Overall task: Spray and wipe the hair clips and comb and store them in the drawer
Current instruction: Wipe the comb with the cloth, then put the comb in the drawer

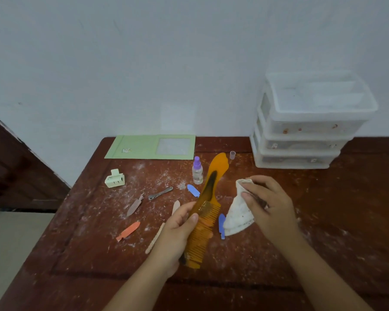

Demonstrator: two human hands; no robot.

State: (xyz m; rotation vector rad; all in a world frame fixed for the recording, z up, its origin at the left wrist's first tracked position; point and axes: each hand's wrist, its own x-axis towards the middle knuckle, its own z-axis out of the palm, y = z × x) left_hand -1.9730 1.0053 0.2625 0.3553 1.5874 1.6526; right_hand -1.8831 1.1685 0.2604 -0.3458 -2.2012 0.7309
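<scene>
Comb (206, 212) up off the table (346, 221), gripped at the toothed end by the left hand (175, 232), fingers curled round the spine and thumb laid over the teeth, handle aimed away toward the bottle (197, 170); probably held so to bare the teeth for wiping. Right of the comb, cloth (238, 212) bunched in the right hand (270, 207), fingers and thumb closed on its upper fold, loose corner hanging near the teeth but apart from them. Left of the comb, clips strewn flat and within reach: green claw clip (115, 178), metal clip (160, 193), orange clip (128, 230), blue clips (193, 190). Beyond and right of the comb, drawers (301, 131) against the wall, top tray seemingly pulled out, perhaps ready for storing. Comb's near tip hidden behind the left palm; drawer contents too hazy to name; one blue clip partly under the cloth.
</scene>
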